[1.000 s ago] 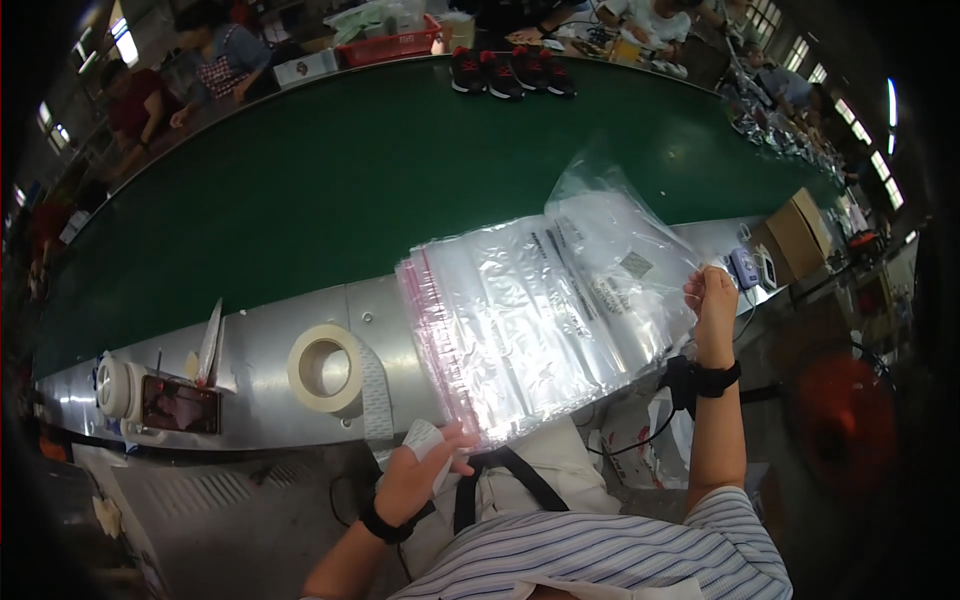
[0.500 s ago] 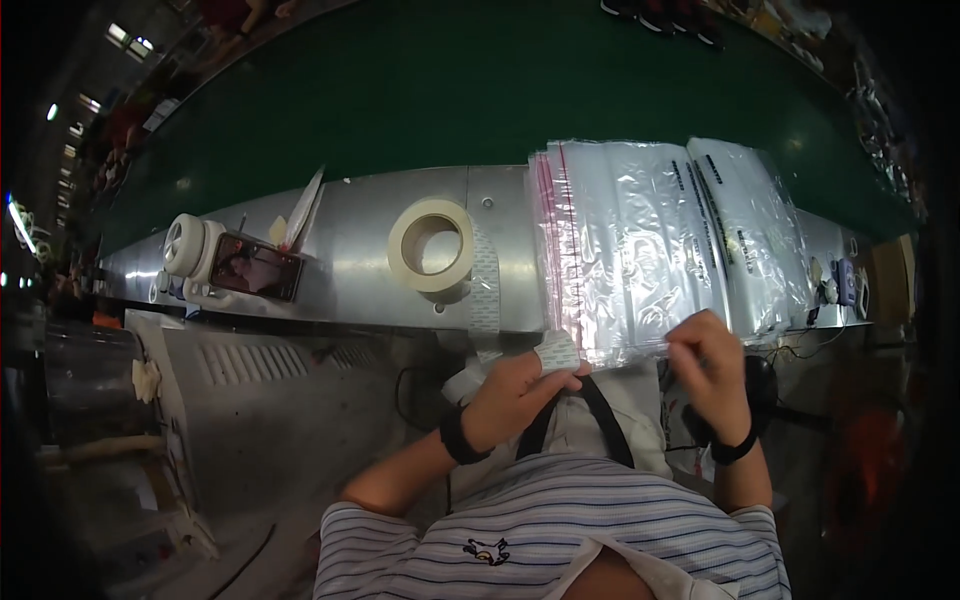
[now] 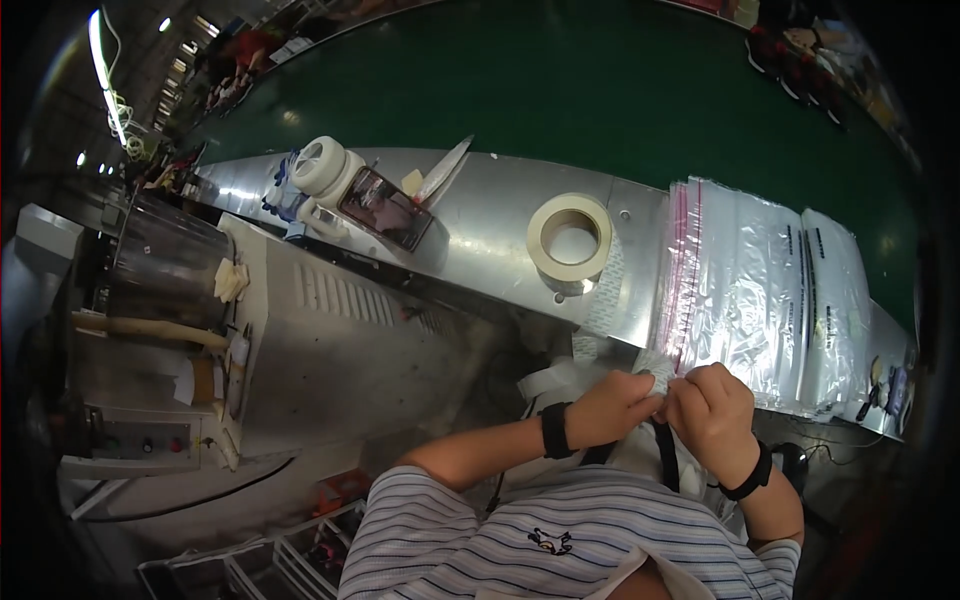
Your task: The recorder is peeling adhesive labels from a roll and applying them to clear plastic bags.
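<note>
Just off the near table edge, my left hand (image 3: 612, 408) is closed on the end of a white tape strip (image 3: 608, 292) with fine print, which hangs down over the edge. My right hand (image 3: 712, 408) is pinched right beside the left fingertips. Whatever is between its fingers is hidden. A wide cream tape roll (image 3: 539, 238) lies on the metal table, with the strip beside it. To the right, clear plastic bags (image 3: 745, 300) with red zip lines are spread in overlapping stacks, close above my hands.
A phone (image 3: 385, 208) leans against a white bottle-like device (image 3: 325, 168) at the left, next to a pointed white piece (image 3: 443, 172). Beyond the metal table (image 3: 475, 235) runs a green belt (image 3: 560, 90). A grey machine housing (image 3: 330, 340) stands below left. Dark shoes (image 3: 790, 75) lie far right.
My right hand has come left to meet my left hand at the strip's end. The whole view has turned, shifting the table and its things rightward.
</note>
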A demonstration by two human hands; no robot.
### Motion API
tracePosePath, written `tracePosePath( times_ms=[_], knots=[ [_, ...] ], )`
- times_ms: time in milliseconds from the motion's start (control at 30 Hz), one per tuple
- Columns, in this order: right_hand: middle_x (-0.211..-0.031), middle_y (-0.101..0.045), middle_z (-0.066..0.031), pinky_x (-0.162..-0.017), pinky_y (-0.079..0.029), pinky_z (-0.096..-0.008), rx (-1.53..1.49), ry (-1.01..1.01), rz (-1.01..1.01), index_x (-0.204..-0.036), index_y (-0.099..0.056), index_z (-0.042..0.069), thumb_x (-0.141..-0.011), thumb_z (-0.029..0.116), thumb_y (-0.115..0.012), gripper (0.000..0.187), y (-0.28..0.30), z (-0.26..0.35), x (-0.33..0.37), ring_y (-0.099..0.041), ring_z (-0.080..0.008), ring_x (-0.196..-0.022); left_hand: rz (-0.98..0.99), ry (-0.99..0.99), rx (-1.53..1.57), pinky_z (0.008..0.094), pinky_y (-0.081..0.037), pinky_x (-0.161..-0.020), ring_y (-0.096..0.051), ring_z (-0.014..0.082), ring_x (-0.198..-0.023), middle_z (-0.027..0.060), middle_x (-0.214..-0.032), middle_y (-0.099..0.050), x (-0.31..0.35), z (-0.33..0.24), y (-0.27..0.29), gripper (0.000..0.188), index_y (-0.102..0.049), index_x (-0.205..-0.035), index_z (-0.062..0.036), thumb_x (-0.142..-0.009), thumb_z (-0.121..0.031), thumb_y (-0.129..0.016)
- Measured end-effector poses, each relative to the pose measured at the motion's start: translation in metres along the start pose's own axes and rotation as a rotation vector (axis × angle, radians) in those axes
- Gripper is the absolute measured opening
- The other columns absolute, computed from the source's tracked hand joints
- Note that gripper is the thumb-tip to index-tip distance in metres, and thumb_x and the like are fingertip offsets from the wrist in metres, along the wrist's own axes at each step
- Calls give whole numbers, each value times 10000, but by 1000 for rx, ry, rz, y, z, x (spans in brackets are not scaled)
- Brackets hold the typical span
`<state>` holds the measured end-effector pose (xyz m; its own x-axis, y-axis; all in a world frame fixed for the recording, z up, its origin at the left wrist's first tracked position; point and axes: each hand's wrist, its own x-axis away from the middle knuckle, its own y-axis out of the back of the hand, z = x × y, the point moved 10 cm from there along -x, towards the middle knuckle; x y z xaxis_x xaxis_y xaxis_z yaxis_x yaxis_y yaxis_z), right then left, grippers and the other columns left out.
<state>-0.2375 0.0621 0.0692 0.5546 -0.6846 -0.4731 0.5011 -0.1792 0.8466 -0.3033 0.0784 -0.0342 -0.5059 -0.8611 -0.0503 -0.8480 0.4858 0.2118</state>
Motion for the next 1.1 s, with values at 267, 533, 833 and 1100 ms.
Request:
tracePosePath(
  times_ms=[267, 533, 833, 1100],
  knots=[
    [-693, -495, -53, -482, -436, -308, -129, -50, 44, -789, -600, 23, -573, 80, -708, 249, -4, -9, -1, -523, -207, -598, 52, 159, 142, 322, -441, -529, -612, 256, -599, 193, -679, -602, -3, 11, -1, 260, -472, -698, 33, -853, -163, -542],
    [-672, -503, -51, -477, -435, -321, -197, -98, 128, -745, -609, 41, -596, 72, -674, 167, -10, -19, -1, -531, -222, -592, 146, 125, -101, 296, -424, -541, -564, 159, -584, 140, -694, -609, -1, 14, -7, 200, -562, -814, 33, -858, -162, -560],
    [-706, -517, -54, -483, -441, -324, -170, -80, 81, -760, -602, 42, -589, 89, -684, 196, -11, -16, -3, -542, -216, -613, 149, 343, 270, 241, -409, -543, -498, 54, -622, 34, -687, -600, 8, 36, -12, 167, -573, -858, 21, -882, -139, -530],
    [-660, -432, -43, -472, -428, -301, -89, -25, 133, -721, -565, 51, -511, 142, -702, 267, -16, -9, 2, -498, -199, -577, 253, 406, 309, 196, -447, -664, -552, 48, -759, 45, -849, -637, 7, 36, -22, 143, -577, -947, 17, -891, -85, -492]
  ],
)
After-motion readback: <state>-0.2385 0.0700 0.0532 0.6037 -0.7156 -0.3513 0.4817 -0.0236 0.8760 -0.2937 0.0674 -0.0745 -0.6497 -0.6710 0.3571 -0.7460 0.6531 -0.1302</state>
